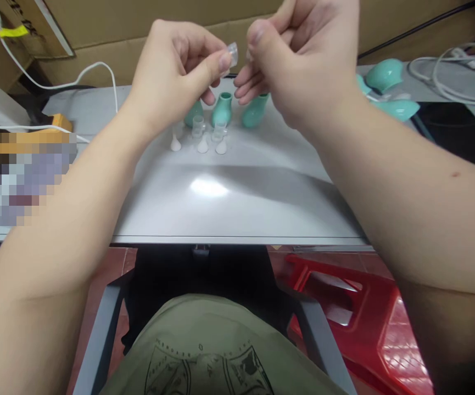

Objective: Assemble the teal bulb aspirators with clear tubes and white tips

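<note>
Above the far part of the desk, my left hand (188, 66) pinches a small clear plastic cup-like piece (232, 54) between thumb and fingers. Close to its right, my right hand (290, 60) has its thumb pressed against the index finger, the other fingers curled. Whatever that pinch holds is mostly hidden. Below the hands stand turquoise vase-shaped shells (222, 111), with another turquoise shell (255, 112) under my right hand. In front of them sit small clear plastic cups (198, 127) and three white cone-shaped pieces (203, 145).
Loose turquoise shells (385, 75) lie at the right, beside a flat black panel (463, 129) and coiled white cables (447, 77). A white plug block (0, 112) and orange strip stand at left. Cardboard (117, 30) backs the desk (171, 214). A red stool (364, 318) is below right.
</note>
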{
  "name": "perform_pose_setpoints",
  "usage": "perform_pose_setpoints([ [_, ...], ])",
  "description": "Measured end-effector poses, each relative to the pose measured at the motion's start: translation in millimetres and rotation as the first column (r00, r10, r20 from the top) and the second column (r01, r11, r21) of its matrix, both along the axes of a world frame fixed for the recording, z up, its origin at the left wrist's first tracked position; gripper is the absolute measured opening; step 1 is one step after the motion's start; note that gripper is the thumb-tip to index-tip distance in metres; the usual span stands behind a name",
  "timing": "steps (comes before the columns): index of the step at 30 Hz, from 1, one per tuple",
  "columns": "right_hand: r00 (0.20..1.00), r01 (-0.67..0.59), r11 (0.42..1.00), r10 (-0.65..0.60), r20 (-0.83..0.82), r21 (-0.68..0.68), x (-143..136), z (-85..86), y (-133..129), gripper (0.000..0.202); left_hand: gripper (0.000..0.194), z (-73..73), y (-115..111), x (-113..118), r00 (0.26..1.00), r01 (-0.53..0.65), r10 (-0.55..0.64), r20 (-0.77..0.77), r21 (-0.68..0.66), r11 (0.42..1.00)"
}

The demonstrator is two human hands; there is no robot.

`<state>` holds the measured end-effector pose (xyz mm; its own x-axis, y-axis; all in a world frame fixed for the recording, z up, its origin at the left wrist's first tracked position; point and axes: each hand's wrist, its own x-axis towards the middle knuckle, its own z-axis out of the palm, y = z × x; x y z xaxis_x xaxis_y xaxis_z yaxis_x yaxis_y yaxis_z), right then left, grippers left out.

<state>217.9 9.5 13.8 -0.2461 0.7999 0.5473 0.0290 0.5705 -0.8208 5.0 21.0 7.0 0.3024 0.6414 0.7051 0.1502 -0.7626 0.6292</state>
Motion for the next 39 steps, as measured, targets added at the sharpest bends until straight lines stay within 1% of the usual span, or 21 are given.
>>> perform_pose_setpoints([
  [2,0.992,-0.045,0.995,0.054,0.11,-0.085,7.7,2.9,1.0,0.031,0.054,-5.6,11.0,-4.2,1.0,0.018,-0.018,0.024,-0.008,1.0],
  [4,0.935,-0.106,0.985,0.146,0.322,-0.139,16.6,5.8,3.2,0.032,0.053,-13.6,27.3,-11.0,0.999,0.015,-0.015,0.044,0.005,1.0],
  [5,0.876,-0.129,0.982,0.179,0.447,-0.14,20.9,7.5,4.4,0.032,0.055,-18.3,37.0,-14.7,0.998,0.057,-0.057,0.023,0.011,0.998],
  [7,0.711,-0.167,0.979,0.2,0.674,-0.115,28.3,11.7,6.7,0.031,0.064,-27.0,55.4,-21.1,0.995,0.1,-0.101,0.014,0.07,0.993],
  [8,0.628,-0.183,0.978,0.198,0.752,-0.104,31.2,14.1,7.8,0.03,0.065,-30.1,62.3,-23.3,0.99,0.142,-0.14,-0.032,0.079,0.987],
  [9,0.568,-0.193,0.977,0.19,0.801,-0.095,33.6,16.5,8.8,0.031,0.071,-31.9,66.6,-24.5,0.981,0.185,-0.179,-0.068,0.097,0.978],
  [10,0.535,-0.195,0.977,0.18,0.825,-0.086,35.7,18.6,9.9,0.032,0.072,-32.3,67.9,-24.7,0.981,0.186,-0.179,-0.068,0.122,0.975],
  [13,0.506,-0.163,0.984,0.146,0.85,-0.072,40.1,20.7,15.6,0.033,0.063,-27.9,57.8,-21.0,0.981,0.185,-0.171,-0.094,0.168,0.968],
  [16,0.424,-0.156,0.985,0.133,0.896,-0.073,43.4,13.3,27.5,0.028,0.056,-23.6,42.6,-16.9,0.974,0.216,-0.2,-0.104,0.188,0.958],
  [18,0.365,-0.202,0.974,0.171,0.915,-0.102,45.5,5.6,37.4,0.026,0.052,-24.0,37.7,-16.2,0.975,0.214,-0.201,-0.099,0.151,0.965],
  [20,0.334,-0.276,0.952,0.224,0.916,-0.133,47.7,0.5,44.4,0.028,0.046,-25.9,38.1,-16.9,0.977,0.204,-0.196,-0.08,0.101,0.974],
  [22,0.354,-0.323,0.937,0.25,0.901,-0.133,49.5,1.3,44.1,0.028,0.044,-27.4,41.6,-18.2,0.974,0.224,-0.219,-0.054,0.092,0.97],
  [23,0.392,-0.314,0.943,0.236,0.889,-0.112,49.7,3.9,40.8,0.028,0.043,-27.6,43.2,-18.7,0.972,0.233,-0.23,-0.035,0.101,0.967],
  [24,0.452,-0.28,0.957,0.201,0.869,-0.075,49.2,7.3,35.8,0.026,0.042,-27.4,44.1,-18.9,0.97,0.245,-0.244,-0.024,0.107,0.964],
  [26,0.633,-0.184,0.982,0.092,0.769,0.034,45.5,13.5,23.2,0.026,0.04,-26.1,42.2,-18.1,0.961,0.277,-0.276,-0.027,0.112,0.954],
  [28,0.829,-0.107,0.989,0.03,0.558,0.106,38.3,15.3,11.9,0.028,0.038,-24.4,35.5,-15.7,0.96,0.28,-0.278,-0.04,0.11,0.954],
  [30,0.93,-0.082,0.99,0.035,0.367,0.113,29.5,11.2,6.1,0.028,0.041,-23.6,27.5,-12.9,0.966,0.26,-0.258,-0.035,0.129,0.957],
  [31,0.952,-0.085,0.99,0.047,0.302,0.113,25.5,7.7,5.5,0.027,0.044,-23.6,24.6,-11.8,0.968,0.252,-0.25,-0.03,0.141,0.957],
  [33,0.966,-0.095,0.986,0.059,0.25,0.134,19.6,-0.4,7.5,0.023,0.048,-24.1,22.6,-11.0,0.965,0.261,-0.259,-0.038,0.148,0.954],
  [36,0.967,-0.08,0.976,0.027,0.255,0.202,16.5,-9.8,13.0,0.017,0.044,-25.5,27.2,-12.4,0.959,0.284,-0.278,-0.057,0.14,0.949],
  [39,0.967,-0.08,0.974,0.024,0.254,0.212,15.9,-13.8,15.5,0.015,0.039,-27.1,31.5,-13.4,0.96,0.279,-0.273,-0.061,0.144,0.949],
])
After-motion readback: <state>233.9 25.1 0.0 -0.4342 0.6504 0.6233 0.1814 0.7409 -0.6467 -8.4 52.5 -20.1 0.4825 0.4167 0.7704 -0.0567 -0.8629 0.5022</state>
